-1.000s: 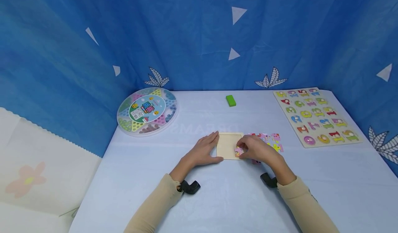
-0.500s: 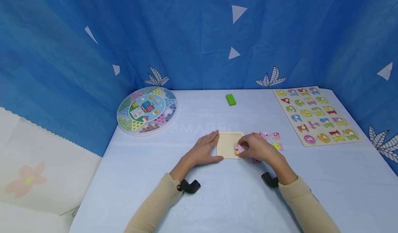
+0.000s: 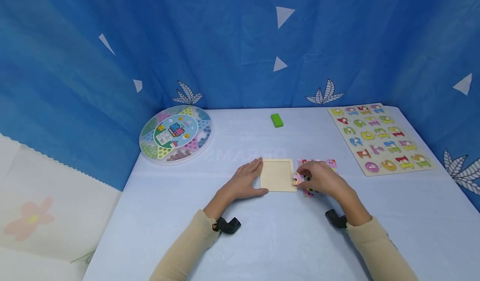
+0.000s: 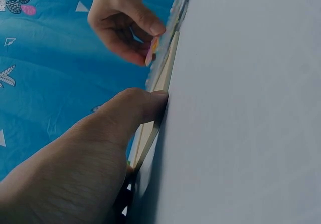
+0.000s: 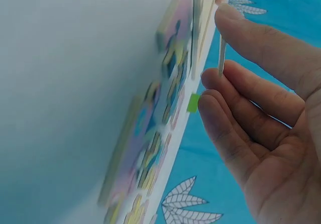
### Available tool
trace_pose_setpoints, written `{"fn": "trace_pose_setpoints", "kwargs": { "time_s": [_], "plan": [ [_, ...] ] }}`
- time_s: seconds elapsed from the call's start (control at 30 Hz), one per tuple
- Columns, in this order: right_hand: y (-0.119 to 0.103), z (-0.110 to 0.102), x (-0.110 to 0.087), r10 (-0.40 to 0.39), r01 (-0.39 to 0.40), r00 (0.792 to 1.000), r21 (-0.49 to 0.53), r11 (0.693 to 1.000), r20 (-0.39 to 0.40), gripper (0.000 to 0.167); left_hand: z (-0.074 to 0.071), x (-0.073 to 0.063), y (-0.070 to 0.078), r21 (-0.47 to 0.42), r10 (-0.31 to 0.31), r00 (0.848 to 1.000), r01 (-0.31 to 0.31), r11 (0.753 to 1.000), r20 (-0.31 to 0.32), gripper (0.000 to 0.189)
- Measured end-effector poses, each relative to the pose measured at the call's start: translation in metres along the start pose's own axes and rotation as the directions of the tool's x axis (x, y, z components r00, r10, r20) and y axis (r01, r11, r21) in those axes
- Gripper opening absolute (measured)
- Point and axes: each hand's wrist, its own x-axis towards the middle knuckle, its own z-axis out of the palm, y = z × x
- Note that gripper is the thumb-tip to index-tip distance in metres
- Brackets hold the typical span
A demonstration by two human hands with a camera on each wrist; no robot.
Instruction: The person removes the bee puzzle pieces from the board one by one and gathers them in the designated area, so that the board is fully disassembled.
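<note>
A small square wooden tray (image 3: 276, 176) lies on the table. My left hand (image 3: 245, 182) rests along its left side, fingers straight, with the thumb near the lower left corner; in the left wrist view the thumb (image 4: 145, 106) presses its edge. My right hand (image 3: 324, 179) pinches a pink jigsaw piece (image 3: 298, 180) between thumb and fingers at the tray's right edge. Edge-on, that piece (image 5: 221, 58) appears thin in the right wrist view. Several other jigsaw pieces (image 3: 331, 163) lie right of the tray, partly hidden beneath the right hand.
A round Chinese checkers set (image 3: 176, 134) stands at the back left. A green block (image 3: 277, 120) lies behind the tray. At the right is a number puzzle board (image 3: 382, 141) with knobbed pieces. Blue curtain (image 3: 240, 43) borders the table's back.
My right hand has moved right with the jigsaw piece, from over the tray's right part to its right edge. The left hand stays in place against the tray.
</note>
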Motion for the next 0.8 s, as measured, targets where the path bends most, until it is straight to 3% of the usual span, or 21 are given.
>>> {"fn": "trace_pose_setpoints", "kwargs": {
  "time_s": [0.23, 0.53, 0.8],
  "plan": [
    [0.014, -0.003, -0.010, 0.024, -0.024, 1.000, -0.005, 1.000, -0.016, 0.047, 0.001, 0.000, 0.000, 0.006, -0.005, 1.000, 0.005, 1.000, 0.003, 0.095],
    [0.031, -0.006, -0.024, -0.034, 0.034, 0.998, -0.007, 0.999, -0.060, 0.041, -0.001, -0.001, 0.000, 0.003, -0.004, 1.000, 0.004, 1.000, -0.005, 0.095],
    [0.043, -0.010, -0.034, -0.025, 0.024, 0.998, -0.008, 1.000, -0.058, 0.044, -0.001, -0.001, 0.001, 0.008, 0.007, 1.000, -0.007, 1.000, -0.005, 0.095]
  ]
}}
